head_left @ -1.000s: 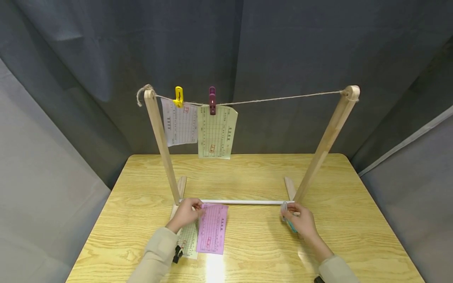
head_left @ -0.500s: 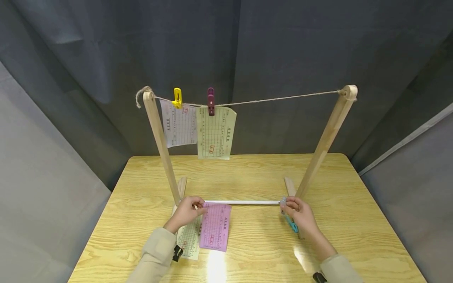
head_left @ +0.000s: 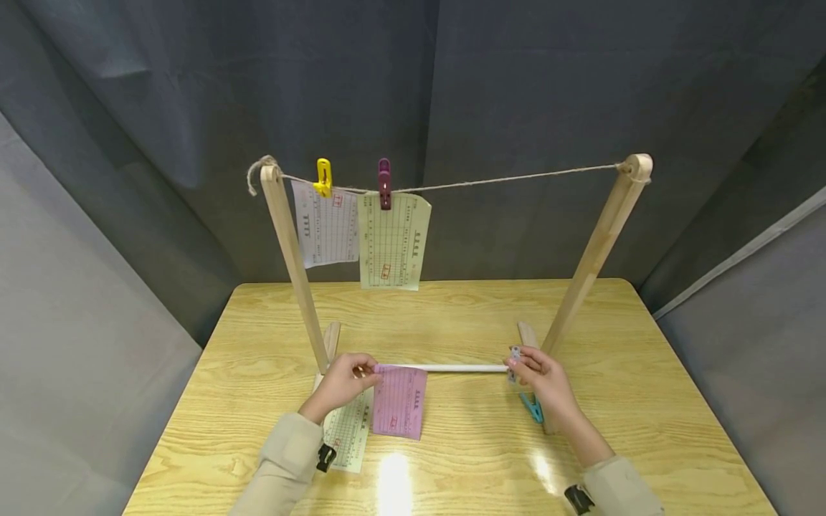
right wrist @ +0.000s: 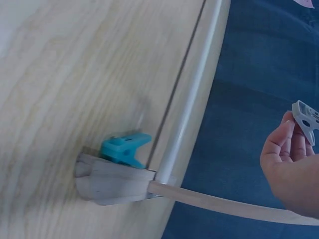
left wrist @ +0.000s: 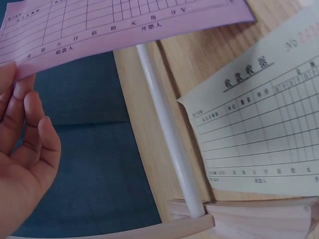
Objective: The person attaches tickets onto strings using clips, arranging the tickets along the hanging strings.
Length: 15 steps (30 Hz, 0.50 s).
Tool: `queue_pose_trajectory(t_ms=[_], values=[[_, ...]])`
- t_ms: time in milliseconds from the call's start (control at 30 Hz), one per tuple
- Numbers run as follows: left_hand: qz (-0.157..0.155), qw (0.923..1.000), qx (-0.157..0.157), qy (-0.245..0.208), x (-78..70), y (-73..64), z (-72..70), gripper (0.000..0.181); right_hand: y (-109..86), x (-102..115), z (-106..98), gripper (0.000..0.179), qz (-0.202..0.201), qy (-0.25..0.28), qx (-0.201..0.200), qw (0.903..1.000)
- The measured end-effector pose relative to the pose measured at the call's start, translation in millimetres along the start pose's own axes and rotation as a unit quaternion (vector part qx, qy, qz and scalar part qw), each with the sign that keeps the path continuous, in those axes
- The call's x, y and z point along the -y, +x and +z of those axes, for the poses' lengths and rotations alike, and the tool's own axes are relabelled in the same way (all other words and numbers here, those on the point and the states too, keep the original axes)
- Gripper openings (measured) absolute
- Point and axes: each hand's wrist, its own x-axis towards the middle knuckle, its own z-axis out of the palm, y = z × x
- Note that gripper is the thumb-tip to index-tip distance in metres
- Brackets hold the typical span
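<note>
White sheet (head_left: 328, 233) and yellow sheet (head_left: 393, 247) hang clipped, upper left of centre — pink sheet (head_left: 400, 408) pinched in the left hand (head_left: 343, 385), clear clip (head_left: 514, 354) in the right hand's (head_left: 548, 380) grip — green sheet (head_left: 349, 438) unhung, lower left.

Left arm (head_left: 274, 473), in pale sleeve (head_left: 292, 438), enters at bottom of head view, slants up and rightward. Left hand (head_left: 343, 385) raised, thumb and index finger pinching; other fingers (left wrist: 48, 139) loosely curled toward palm (left wrist: 15, 184) in left-wrist view. Right arm (head_left: 584, 448) slants up and leftward, bare wrist showing past pale cuff (head_left: 616, 484). Right hand (head_left: 547, 383) pinching too, fingers bent; right-wrist view crops it at edge, exact finger placement hard to tell. Hands well apart, nearly level in head view.
</note>
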Motion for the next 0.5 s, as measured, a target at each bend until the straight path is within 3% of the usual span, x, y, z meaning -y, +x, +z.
queue_pose_trajectory(t_ms=[267,500], values=[[0.007,1.0,0.005,-0.003,-11.6,2.4,-2.4,0.005,2.3,6.8,-0.3,0.046,-0.051,-0.016,0.005,0.9986],[0.038,0.9992,0.01,-0.005,-24.2,5.2,-6.4,0.006,0.9,16.9,-0.2,0.039,-0.087,-0.016,0.011,0.996]])
